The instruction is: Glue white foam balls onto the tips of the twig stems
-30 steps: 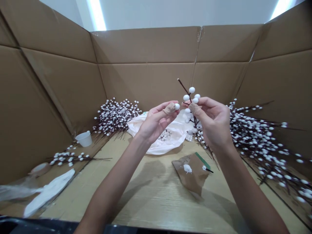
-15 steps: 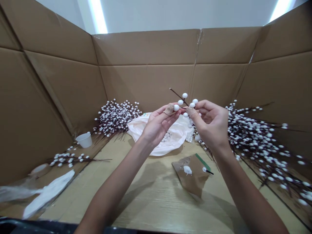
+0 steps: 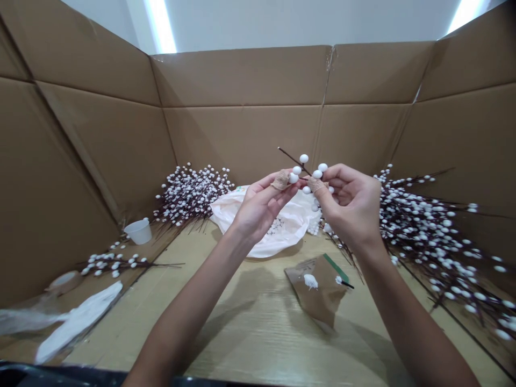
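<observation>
A thin dark sprig with white foam berries (image 3: 296,160) is held up between both hands, its bare tip pointing up and left. My left hand (image 3: 262,207) pinches a berry (image 3: 294,178) near the stem, with a tan bandage (image 3: 281,180) wrapped on one finger. My right hand (image 3: 349,207) grips the sprig's lower part between its fingers, and a bandage (image 3: 316,185) covers one of them. The fingers hide the lower stem.
Heaps of white-berry branches (image 3: 191,194) lie at back left and right (image 3: 427,236). A white plastic bag (image 3: 266,228), a paper cup (image 3: 139,231), and a brown paper piece (image 3: 316,287) with white marks and a small brush stand on the board inside cardboard walls (image 3: 242,140).
The sprig has swung from nearly upright to leaning left and flatter. Both hands have moved slightly closer together and lower, and the left fingers now sit at a berry nearer the stem.
</observation>
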Tool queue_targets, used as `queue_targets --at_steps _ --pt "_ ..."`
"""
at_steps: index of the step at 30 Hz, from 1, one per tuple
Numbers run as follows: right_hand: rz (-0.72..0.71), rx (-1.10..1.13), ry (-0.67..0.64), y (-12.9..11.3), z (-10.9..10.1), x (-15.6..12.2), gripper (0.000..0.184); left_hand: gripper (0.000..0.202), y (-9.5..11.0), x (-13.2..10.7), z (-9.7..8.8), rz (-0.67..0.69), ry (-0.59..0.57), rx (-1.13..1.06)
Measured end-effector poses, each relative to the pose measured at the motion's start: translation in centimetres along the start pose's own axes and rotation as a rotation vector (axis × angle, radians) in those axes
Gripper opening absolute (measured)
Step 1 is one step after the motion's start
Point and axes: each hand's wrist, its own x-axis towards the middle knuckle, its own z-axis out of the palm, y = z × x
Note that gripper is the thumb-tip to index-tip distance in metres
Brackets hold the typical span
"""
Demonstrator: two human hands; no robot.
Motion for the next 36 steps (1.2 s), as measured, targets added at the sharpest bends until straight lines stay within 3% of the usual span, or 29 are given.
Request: queue_targets --at_steps 14,28,36 --pt "-0.054 0.016 -0.045 0.06 -0.37 0.14 0.007 0.005 0.54 -0.20 0.15 0.069 0.011 0.084" --pt "-0.091 -0.011 -0.004 0.52 0.12 -0.20 0.010 0.006 0.01 -0.27 0.71 0.106 0.113 0.097" --pt "-0.075 0.022 0.008 0.54 0.34 -0.32 0.008 0.006 0.20 -0.39 0.71 0.170 0.069 0.131"
